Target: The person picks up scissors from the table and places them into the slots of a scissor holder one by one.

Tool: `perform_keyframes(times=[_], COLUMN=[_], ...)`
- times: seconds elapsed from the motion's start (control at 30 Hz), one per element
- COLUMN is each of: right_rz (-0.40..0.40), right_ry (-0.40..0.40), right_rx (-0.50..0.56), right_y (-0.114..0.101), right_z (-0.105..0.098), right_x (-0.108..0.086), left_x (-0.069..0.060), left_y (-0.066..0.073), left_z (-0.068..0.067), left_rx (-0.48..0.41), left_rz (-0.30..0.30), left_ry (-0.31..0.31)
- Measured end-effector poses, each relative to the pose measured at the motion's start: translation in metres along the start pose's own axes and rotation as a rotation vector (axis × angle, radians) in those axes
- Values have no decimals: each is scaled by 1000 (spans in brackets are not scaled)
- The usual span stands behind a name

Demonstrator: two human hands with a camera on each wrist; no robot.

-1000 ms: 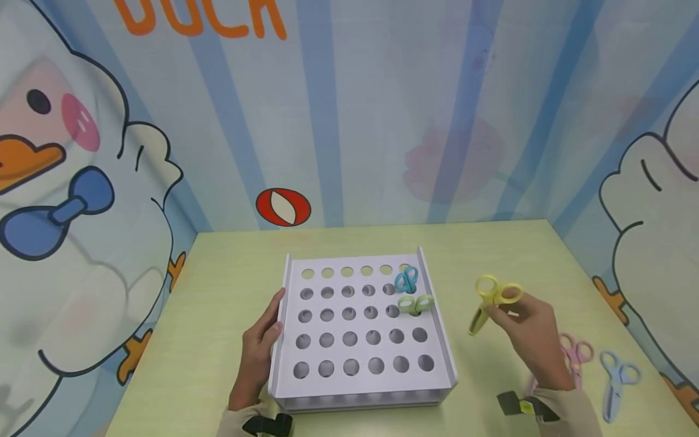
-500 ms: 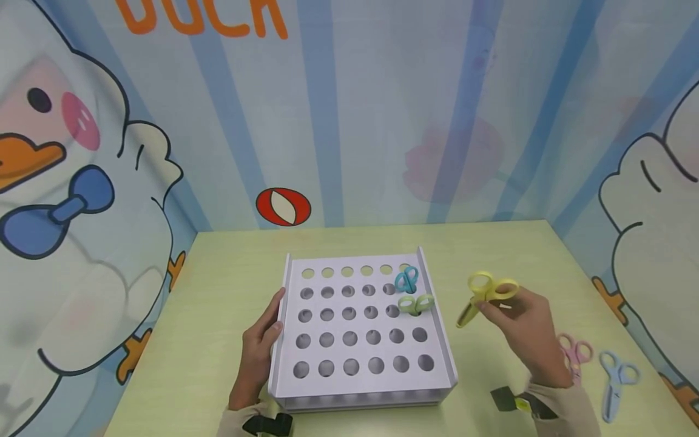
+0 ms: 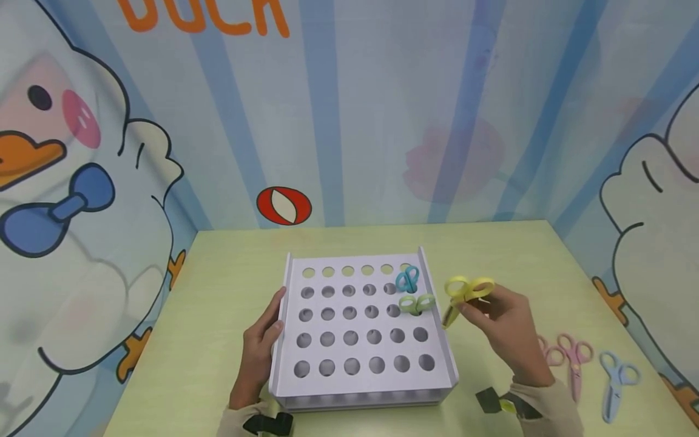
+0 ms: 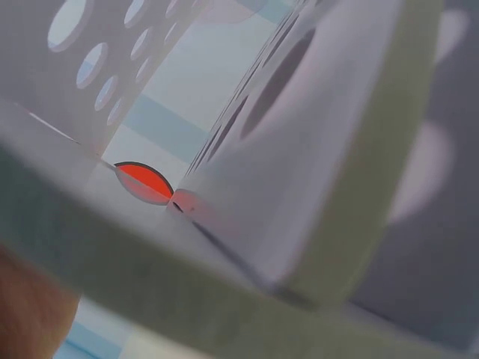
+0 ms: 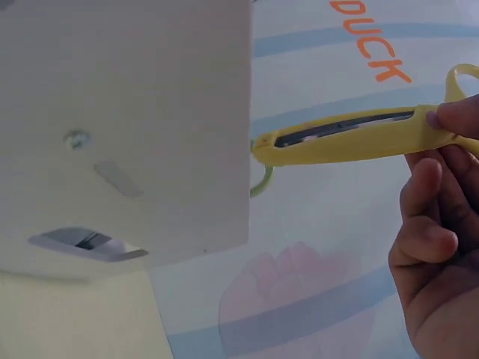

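Note:
A white rack (image 3: 360,383) with rows of round holes stands on the table. My left hand (image 3: 259,352) holds its left side, fingers on the outer wall. Yellow scissors (image 3: 462,292) are pinched in my right hand (image 3: 510,331), blades pointing down and left beside the rack's right edge. The right wrist view shows the yellow scissors (image 5: 352,140) between the thumb and fingers of the right hand (image 5: 441,232), their tip near the rack's side (image 5: 172,134). Teal scissors (image 3: 406,279) and green scissors (image 3: 417,304) sit in holes of the right column.
Right of the rack, two pink scissors (image 3: 575,358) lie on the table (image 3: 508,249), one partly hidden by the right hand. Light blue scissors (image 3: 615,385) lie farther right. A curtain (image 3: 371,121) with duck pictures hangs behind the table.
My right hand has moved left with the yellow scissors, up to the rack's right side. More of the second pink pair shows now. The left hand and the rack have stayed in place.

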State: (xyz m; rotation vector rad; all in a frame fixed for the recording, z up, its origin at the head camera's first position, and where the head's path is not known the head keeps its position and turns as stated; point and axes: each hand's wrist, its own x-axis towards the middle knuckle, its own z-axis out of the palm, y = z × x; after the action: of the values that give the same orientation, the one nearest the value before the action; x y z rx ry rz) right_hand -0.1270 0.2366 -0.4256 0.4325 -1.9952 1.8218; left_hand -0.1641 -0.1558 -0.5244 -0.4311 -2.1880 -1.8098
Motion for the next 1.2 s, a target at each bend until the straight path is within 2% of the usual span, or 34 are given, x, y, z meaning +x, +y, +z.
perform_keyframes(times=[0.13, 0.33, 0.8, 1.2], right_rz=[-37, -80, 17, 55], right_ry=[19, -11, -28, -51], right_rx=[-53, -79, -354, -415], right_y=[1, 12, 37, 47], right_z=[7, 14, 26, 28], right_x=[1, -2, -17, -23], left_x=[0, 1, -1, -1], left_y=[0, -1, 0, 0], left_z=[0, 0, 0, 0], left_rx=[-3, 7, 0, -1], left_rz=[-4, 2, -3, -16], left_ry=[2, -2, -7, -8])
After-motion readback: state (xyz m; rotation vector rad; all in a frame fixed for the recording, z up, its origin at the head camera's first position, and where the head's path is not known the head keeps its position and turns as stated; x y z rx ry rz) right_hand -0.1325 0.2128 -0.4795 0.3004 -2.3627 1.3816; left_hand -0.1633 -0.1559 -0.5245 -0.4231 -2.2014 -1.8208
